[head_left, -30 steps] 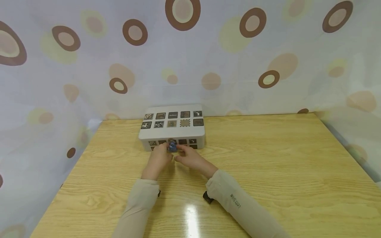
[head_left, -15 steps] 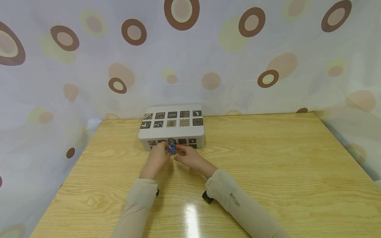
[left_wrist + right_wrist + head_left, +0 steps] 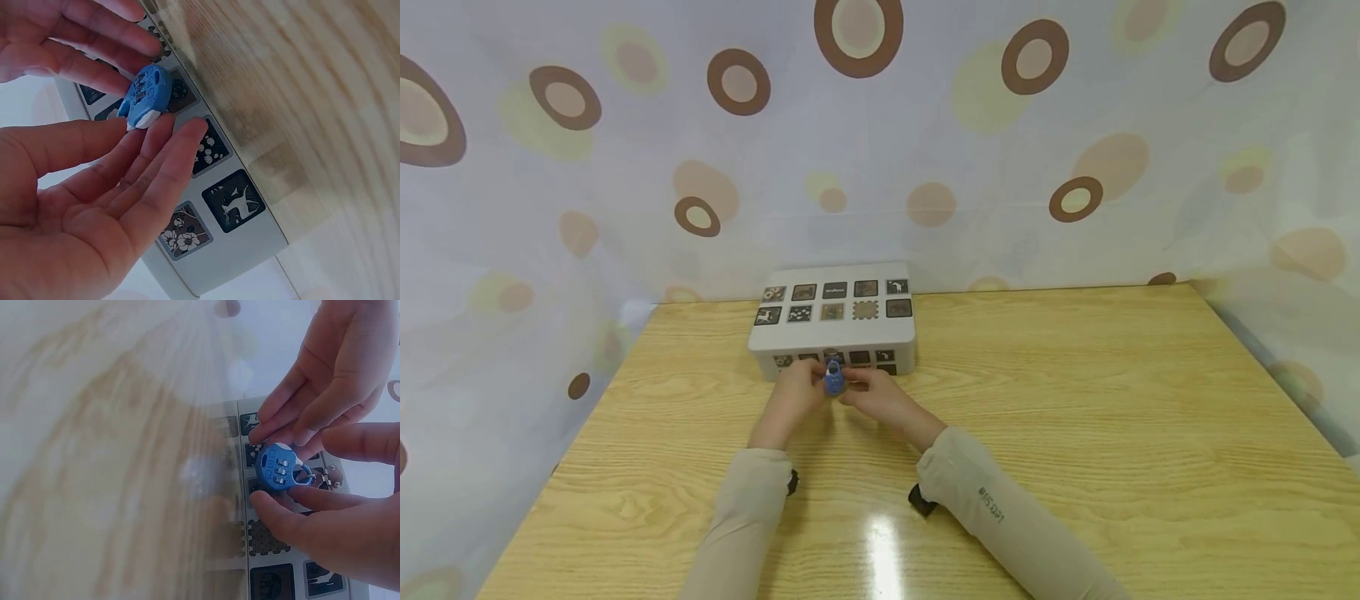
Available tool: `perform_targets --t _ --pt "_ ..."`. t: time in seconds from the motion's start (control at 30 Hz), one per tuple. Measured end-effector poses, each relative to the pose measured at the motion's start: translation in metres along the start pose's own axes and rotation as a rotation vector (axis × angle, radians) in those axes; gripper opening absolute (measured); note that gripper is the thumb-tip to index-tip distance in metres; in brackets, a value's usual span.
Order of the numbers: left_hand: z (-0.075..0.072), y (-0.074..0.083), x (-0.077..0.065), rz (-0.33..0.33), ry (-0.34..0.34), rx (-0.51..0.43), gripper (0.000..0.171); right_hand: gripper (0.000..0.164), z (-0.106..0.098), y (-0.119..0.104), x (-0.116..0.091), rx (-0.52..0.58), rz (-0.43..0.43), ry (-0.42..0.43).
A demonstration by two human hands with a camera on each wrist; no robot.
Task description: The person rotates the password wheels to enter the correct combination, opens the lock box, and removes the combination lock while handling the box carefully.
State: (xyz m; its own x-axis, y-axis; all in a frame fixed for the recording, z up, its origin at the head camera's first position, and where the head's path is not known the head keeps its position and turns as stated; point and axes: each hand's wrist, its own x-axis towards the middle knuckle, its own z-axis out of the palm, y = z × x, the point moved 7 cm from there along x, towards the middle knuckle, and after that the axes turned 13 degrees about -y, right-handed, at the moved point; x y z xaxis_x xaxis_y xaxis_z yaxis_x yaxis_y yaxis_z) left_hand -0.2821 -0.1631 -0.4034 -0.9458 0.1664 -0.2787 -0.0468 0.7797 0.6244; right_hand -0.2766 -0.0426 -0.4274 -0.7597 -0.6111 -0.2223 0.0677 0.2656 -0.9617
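Observation:
A small blue combination padlock (image 3: 278,467) with a white edge and number dials sits at the metal latch (image 3: 334,477) on the front of a white box (image 3: 831,333). Its shackle reaches the latch in the right wrist view. My left hand (image 3: 81,206) pinches the padlock's white edge between its fingertips. From the other side my right hand (image 3: 356,531) reaches in, its fairly straight fingers touching the padlock's lower edge. The head view has the left hand on the left of the padlock and the right hand on the right, both in front of the box.
The box carries dark square picture patches on its lid and front. It stands at the back of a wooden table (image 3: 1075,400), near a curtain (image 3: 880,142) with brown ring prints. A dark wrist strap (image 3: 921,500) shows under the right sleeve.
The padlock has tipped, so its rounded blue body now points more toward me. My left hand and forearm have shifted slightly left; the right hand has barely moved.

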Motion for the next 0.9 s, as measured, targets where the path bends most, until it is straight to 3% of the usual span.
perform_targets --t 0.63,0.9 --pt "-0.001 -0.003 0.003 0.038 -0.001 -0.069 0.023 0.041 -0.004 0.003 0.003 0.119 -0.017 0.033" --pt "-0.001 -0.005 0.003 0.052 -0.038 -0.181 0.022 0.031 -0.007 0.01 0.011 0.342 0.012 0.095"
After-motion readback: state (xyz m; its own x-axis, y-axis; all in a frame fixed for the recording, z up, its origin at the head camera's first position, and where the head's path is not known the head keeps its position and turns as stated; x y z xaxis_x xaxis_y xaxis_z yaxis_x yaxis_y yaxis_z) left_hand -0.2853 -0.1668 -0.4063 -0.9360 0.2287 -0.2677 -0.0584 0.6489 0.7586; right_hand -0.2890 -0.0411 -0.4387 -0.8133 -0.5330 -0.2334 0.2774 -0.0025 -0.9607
